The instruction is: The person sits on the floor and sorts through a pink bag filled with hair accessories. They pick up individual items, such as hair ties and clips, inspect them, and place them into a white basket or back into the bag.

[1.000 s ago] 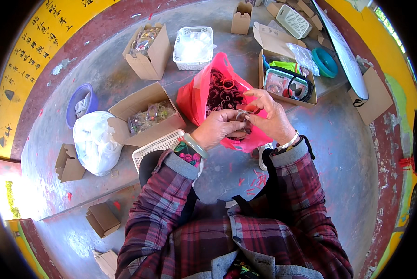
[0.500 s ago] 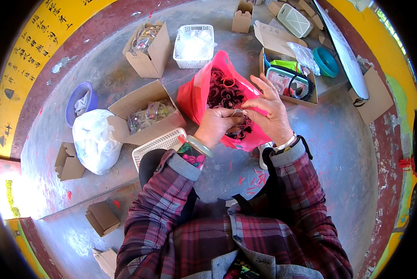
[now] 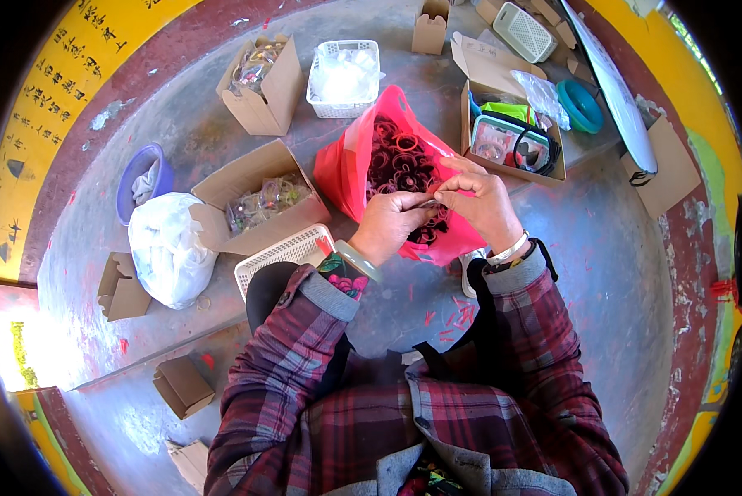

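My left hand [image 3: 390, 223] and my right hand [image 3: 484, 202] meet over an open red plastic bag [image 3: 343, 169]. Both are closed, thumbs and fingertips pinched together around something too small to make out. Inside the bag lies a heap of dark and red loops [image 3: 400, 169] that look like hair ties. Part of the heap and the bag's near side are hidden behind my hands. A pale bangle [image 3: 357, 261] circles my left wrist, and another bangle [image 3: 510, 248] my right.
Left of the bag stands a cardboard box [image 3: 259, 211] of small clear packets, with a white basket [image 3: 284, 258] nearer me. Farther off are a tall box [image 3: 263, 99] and a white basket [image 3: 343, 83] of plastic bags. A box [image 3: 515, 169] of mixed items sits at right.
My right hand's raised fingers have curled down toward the left hand's fingertips. The small greyish piece visible between them is now mostly hidden.
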`<move>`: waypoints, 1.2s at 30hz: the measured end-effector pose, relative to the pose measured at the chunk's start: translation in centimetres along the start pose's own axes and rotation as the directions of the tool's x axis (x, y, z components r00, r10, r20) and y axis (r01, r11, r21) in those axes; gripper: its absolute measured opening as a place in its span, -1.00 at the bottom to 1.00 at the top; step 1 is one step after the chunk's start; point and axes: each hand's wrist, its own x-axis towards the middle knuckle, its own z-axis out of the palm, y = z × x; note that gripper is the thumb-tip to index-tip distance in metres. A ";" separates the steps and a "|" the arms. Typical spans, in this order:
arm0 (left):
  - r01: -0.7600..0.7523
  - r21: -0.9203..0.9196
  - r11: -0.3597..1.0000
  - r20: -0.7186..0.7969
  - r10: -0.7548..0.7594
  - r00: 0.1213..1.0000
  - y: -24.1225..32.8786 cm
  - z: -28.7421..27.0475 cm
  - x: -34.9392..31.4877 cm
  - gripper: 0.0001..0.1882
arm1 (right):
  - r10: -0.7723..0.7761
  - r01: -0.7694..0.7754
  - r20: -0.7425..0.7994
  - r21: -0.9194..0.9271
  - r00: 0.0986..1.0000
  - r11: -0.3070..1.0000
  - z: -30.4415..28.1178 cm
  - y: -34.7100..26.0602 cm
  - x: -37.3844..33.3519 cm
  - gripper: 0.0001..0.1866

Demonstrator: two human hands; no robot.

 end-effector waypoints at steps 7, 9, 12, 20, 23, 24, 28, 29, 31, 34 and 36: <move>0.041 -0.035 0.999 0.063 -0.039 0.997 0.7 0.3 -0.3 -0.72 | -0.145 0.111 -0.076 -0.338 0.987 0.935 0.3 0.2 -0.2 -0.87; 0.034 -0.041 0.999 0.063 -0.031 0.997 0.5 0.2 -0.2 -0.72 | -0.159 0.141 -0.025 -0.348 0.987 0.927 0.1 -0.1 -0.2 -0.88; 0.065 -0.098 0.993 0.043 -0.061 0.997 0.8 0.4 -0.3 -0.72 | -0.211 0.209 0.023 -0.266 0.977 0.941 -0.1 0.4 0.0 -0.89; 0.097 -0.345 0.933 -0.002 -0.105 0.995 0.4 -0.4 0.0 -0.71 | -0.203 0.201 0.010 -0.203 0.979 0.958 0.0 -0.6 0.2 -0.83; 0.114 -0.393 0.912 0.010 -0.120 0.993 0.6 -0.4 -0.2 -0.71 | -0.216 0.219 0.042 -0.220 0.976 0.951 0.1 -0.2 0.2 -0.81; 0.122 -0.410 0.904 0.019 -0.125 0.992 0.6 -0.4 -0.2 -0.71 | -0.224 0.228 0.047 -0.217 0.974 0.949 0.1 -0.1 0.2 -0.81; 0.137 -0.461 0.877 0.044 -0.132 0.990 1.0 -0.3 -0.3 -0.72 | -0.243 0.250 0.057 -0.230 0.968 0.941 0.0 -0.3 0.3 -0.80; 0.141 -0.463 0.875 0.050 -0.134 0.990 1.0 -0.3 -0.3 -0.73 | -0.236 0.245 0.068 -0.225 0.969 0.943 0.0 -0.3 0.3 -0.81; 0.149 -0.467 0.872 0.062 -0.136 0.989 0.9 -0.4 -0.3 -0.73 | -0.221 0.235 0.088 -0.217 0.971 0.948 0.0 -0.3 0.2 -0.83; 0.160 -0.479 0.863 0.075 -0.141 0.987 0.9 -0.4 -0.3 -0.73 | -0.204 0.225 0.125 -0.193 0.971 0.955 -0.1 -0.4 0.1 -0.84; 0.145 -0.478 0.866 0.058 -0.134 0.989 0.4 -0.3 -0.2 -0.74 | -0.193 0.225 0.170 -0.193 0.966 0.955 -0.2 -0.2 0.1 -0.84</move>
